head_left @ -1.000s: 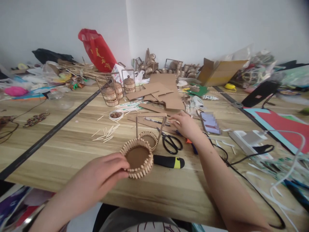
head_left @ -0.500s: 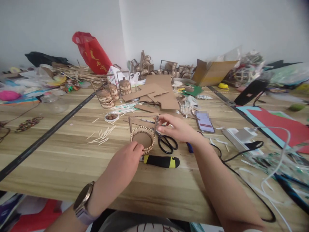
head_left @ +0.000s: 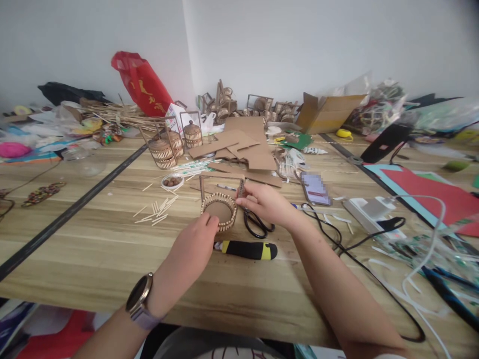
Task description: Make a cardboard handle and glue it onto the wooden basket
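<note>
A small round basket (head_left: 223,204) of short sticks with a cardboard bottom and a tall square handle stands on the wooden table. My left hand (head_left: 200,234), with a watch on its wrist, pinches the basket's near left rim. On the right side, my right hand (head_left: 258,199) has its fingers closed on the upright of the handle. Black-handled scissors (head_left: 258,224) lie just under and beside my right hand. In front of the basket rests a black and yellow tool handle (head_left: 247,250).
Loose sticks (head_left: 160,209) and a dish of brown beads (head_left: 172,182) lie left. Finished lidded baskets (head_left: 162,152) and cardboard sheets (head_left: 249,144) stand or lie behind. A phone (head_left: 316,188), a power strip (head_left: 370,212) and cables occupy the right.
The basket has shifted slightly left and away from me. My left hand has moved along its rim to the left, and my right hand has come in closer, its fingers more closed.
</note>
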Demonstrator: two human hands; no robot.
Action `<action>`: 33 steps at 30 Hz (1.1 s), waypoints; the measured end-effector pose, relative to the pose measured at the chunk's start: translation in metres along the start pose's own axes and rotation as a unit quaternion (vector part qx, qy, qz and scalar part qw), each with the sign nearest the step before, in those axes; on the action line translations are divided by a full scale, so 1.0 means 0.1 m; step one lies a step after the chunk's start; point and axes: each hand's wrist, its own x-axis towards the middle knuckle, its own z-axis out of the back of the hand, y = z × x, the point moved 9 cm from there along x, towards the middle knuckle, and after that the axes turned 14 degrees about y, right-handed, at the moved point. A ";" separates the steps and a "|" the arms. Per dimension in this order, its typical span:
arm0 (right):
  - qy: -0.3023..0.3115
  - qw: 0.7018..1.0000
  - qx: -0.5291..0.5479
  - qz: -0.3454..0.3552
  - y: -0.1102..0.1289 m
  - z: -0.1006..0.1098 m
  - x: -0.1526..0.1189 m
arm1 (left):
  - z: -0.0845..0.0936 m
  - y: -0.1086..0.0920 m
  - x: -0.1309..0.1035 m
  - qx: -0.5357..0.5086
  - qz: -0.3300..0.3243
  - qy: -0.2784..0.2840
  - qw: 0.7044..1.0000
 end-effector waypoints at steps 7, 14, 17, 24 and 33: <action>-0.009 1.000 -0.009 -0.002 0.05 -0.02 0.01 | -0.01 0.00 0.05 0.030 0.006 -0.030 0.999; -0.031 0.998 0.001 -0.053 -0.05 0.00 -0.01 | 0.28 0.40 -0.09 -0.136 -0.016 -0.225 0.965; -0.110 0.988 -0.018 -0.102 -0.02 0.21 -0.16 | 0.23 0.89 0.05 -0.276 0.032 -0.260 0.925; -0.008 0.990 -0.098 -0.099 0.55 -0.10 -0.16 | -0.38 0.95 0.58 -0.516 -0.100 -0.066 0.848; 0.115 0.952 -0.212 -0.188 0.49 -0.50 -0.01 | -0.46 0.85 0.57 -0.579 -0.121 -0.047 0.805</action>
